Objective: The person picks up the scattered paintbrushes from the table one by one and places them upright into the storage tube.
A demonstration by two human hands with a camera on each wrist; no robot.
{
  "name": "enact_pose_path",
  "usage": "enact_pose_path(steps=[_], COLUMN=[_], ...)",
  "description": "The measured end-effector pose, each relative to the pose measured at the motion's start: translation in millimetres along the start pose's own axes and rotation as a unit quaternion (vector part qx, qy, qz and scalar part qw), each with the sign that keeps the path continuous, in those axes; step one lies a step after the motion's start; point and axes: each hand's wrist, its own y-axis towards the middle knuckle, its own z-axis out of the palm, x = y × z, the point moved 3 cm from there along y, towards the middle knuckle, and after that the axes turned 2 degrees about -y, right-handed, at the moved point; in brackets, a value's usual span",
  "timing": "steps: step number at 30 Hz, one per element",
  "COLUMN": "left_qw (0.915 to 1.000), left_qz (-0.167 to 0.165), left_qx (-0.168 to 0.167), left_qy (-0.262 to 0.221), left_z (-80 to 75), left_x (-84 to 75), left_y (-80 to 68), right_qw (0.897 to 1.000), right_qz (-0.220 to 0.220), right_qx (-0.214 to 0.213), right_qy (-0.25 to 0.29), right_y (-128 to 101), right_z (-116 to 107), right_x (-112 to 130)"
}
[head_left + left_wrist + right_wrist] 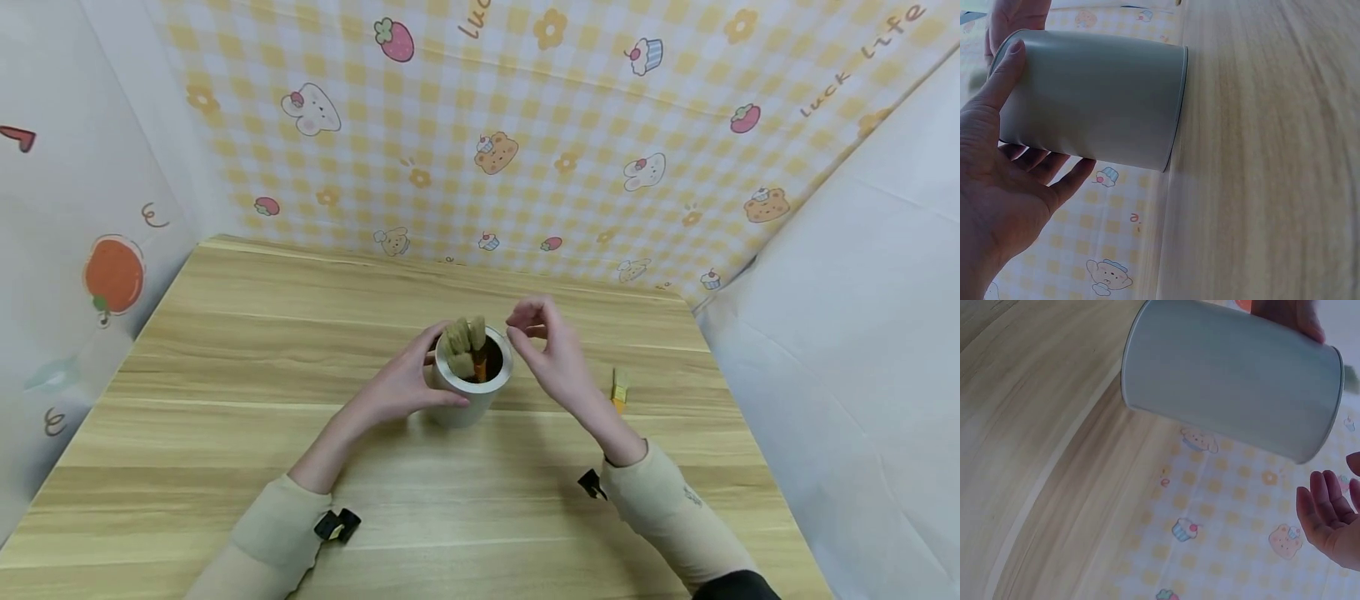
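Note:
A pale grey cylindrical pot stands on the table, holding several paintbrushes with their bristles up. My left hand grips the pot from the left, thumb along the near side. In the left wrist view, the thumb lies by the rim of the pot and the other fingers curl round its far side. My right hand hovers just right of the rim with loosely bent fingers and nothing between them. In the right wrist view, a gap shows between that right hand and the pot.
One paintbrush with an orange handle lies on the wooden table, partly behind my right forearm. A yellow checked cloth with cartoon prints hangs along the back edge. White sheets close off both sides.

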Motion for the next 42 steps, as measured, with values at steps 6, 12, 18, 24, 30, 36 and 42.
enact_pose_path(steps=[6,12,18,24,30,36,42], left_qw=[0.9999,0.9998,0.9999,0.9998,0.9995,0.9996,0.9997], left_qz=[-0.013,-0.015,-0.013,-0.017,-0.025,-0.023,-0.020], left_qx=[-0.001,-0.004,-0.002,-0.001,-0.005,-0.005,-0.005], left_qy=[0.007,0.010,0.008,0.007,0.017,0.017,0.015], left_z=[0.3,0.2,0.8,1.5,1.7,2.2,2.1], left_x=[-0.3,-0.5,-0.9,-0.4,0.0,-0.6,-0.3], left_y=[0.0,0.4,0.7,0.8,0.5,1.1,1.6], right_qw=[0.999,0.995,0.991,0.984,0.972,0.964,0.955], right_qz=[0.050,0.092,0.121,0.160,0.209,0.237,0.274], right_qx=[-0.017,-0.036,-0.049,-0.034,-0.014,0.005,0.048], right_qy=[-0.007,-0.018,-0.033,-0.074,-0.106,-0.120,-0.105], right_y=[-8,-21,-41,-61,-77,-87,-95], right_z=[-20,-41,-63,-81,-92,-100,-104], right_x=[-16,-40,-64,-86,-106,-121,-135])
